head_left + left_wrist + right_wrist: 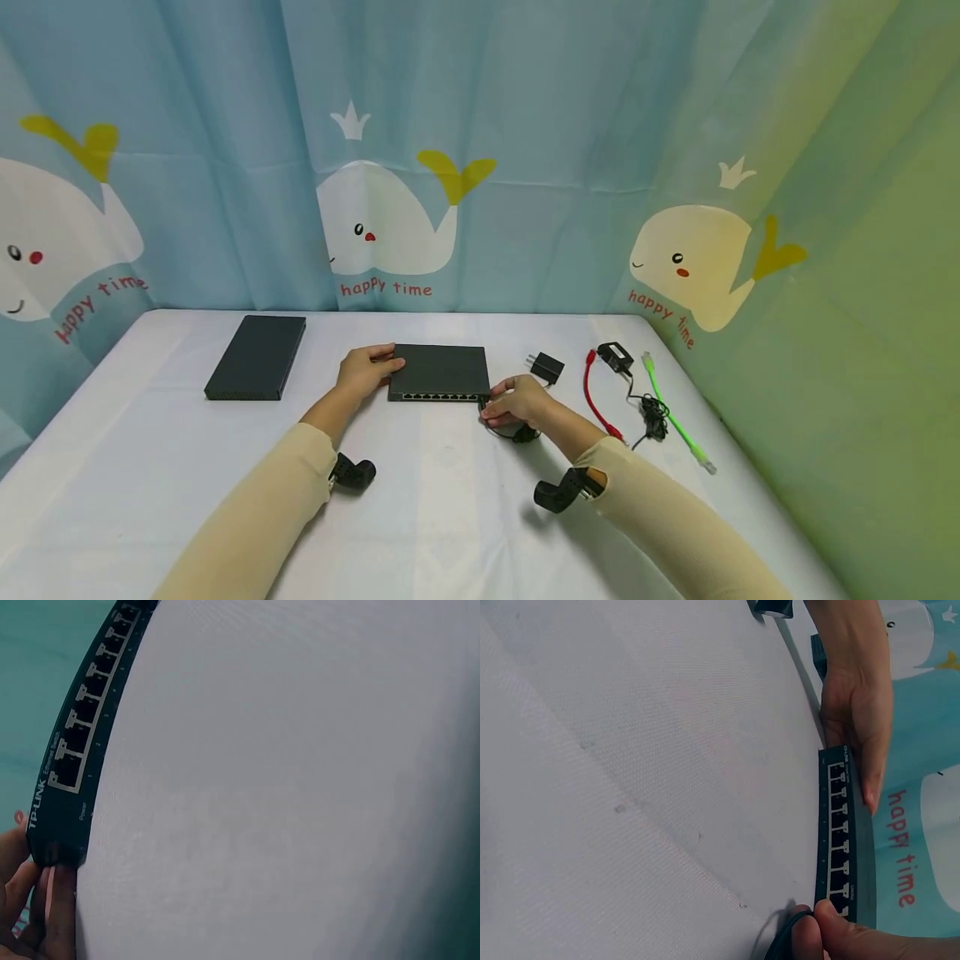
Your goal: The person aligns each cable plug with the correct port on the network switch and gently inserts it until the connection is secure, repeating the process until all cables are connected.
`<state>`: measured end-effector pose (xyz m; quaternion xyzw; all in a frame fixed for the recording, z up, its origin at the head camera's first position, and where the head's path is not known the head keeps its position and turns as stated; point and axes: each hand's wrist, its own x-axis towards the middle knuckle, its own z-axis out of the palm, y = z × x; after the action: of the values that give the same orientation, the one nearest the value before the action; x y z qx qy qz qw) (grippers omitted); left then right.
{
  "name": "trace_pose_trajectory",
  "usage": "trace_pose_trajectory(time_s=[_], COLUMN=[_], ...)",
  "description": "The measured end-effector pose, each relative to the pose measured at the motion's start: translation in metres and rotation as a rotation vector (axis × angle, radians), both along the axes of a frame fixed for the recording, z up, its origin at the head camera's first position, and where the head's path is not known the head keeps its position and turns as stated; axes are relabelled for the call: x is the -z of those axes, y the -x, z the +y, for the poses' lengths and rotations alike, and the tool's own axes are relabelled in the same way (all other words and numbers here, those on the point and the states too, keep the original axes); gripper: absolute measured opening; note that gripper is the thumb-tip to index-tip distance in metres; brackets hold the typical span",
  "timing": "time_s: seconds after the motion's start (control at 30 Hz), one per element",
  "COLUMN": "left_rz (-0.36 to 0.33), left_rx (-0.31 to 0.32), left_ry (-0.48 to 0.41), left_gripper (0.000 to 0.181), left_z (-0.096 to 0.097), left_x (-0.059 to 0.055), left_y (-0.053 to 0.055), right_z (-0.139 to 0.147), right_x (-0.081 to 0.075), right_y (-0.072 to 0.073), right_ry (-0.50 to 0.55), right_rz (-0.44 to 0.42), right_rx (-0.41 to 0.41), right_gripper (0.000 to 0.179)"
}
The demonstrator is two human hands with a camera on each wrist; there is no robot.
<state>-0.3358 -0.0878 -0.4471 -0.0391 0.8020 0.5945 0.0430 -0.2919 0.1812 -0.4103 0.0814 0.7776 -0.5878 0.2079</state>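
A dark TP-LINK Ethernet switch (pixel 441 371) lies on the white table, its row of ports toward me. My left hand (pixel 363 372) grips its left end, thumb on the top face and fingers at the side. At the front right corner, my right hand (pixel 519 400) pinches a thin black power cable (pixel 781 939) between thumb and fingers, right by the last ports. Those fingers hide the cable's tip in the right wrist view. A bundled part of the cable (pixel 525 434) lies below the hand, and a black power adapter (pixel 547 367) with prongs sits just behind it.
Another flat dark box (pixel 257 357) lies at the back left. On the right are a short red network cable (pixel 592 393), a second black adapter (pixel 615 357) with its bundled cord (pixel 654 417), and a green network cable (pixel 675 419). A blue curtain (pixel 555 233) hangs behind the table.
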Motion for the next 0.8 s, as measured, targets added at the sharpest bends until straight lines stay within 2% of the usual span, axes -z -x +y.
trace_pose_trajectory(time_s=[0.3, 0.53, 0.8], left_rz=[0.013, -0.015, -0.009], left_rx=[0.036, 0.041, 0.019], left_ry=[-0.007, -0.007, -0.015], left_gripper=[0.054, 0.052, 0.052], left_z=[-0.0033, -0.0041, -0.005], left_x=[-0.0073, -0.0014, 0.0016], left_y=[-0.0044, 0.0016, 0.0001], right_z=[0.0011, -0.0002, 0.0017], right_x=[-0.0019, -0.0016, 0.0008], right_y=[0.0027, 0.0029, 0.0054], right_ry=[0.024, 0.026, -0.015], right_rz=[-0.019, -0.02, -0.038], right_rx=[0.003, 0.02, 0.01], right_gripper=[0.029, 0.027, 0.033])
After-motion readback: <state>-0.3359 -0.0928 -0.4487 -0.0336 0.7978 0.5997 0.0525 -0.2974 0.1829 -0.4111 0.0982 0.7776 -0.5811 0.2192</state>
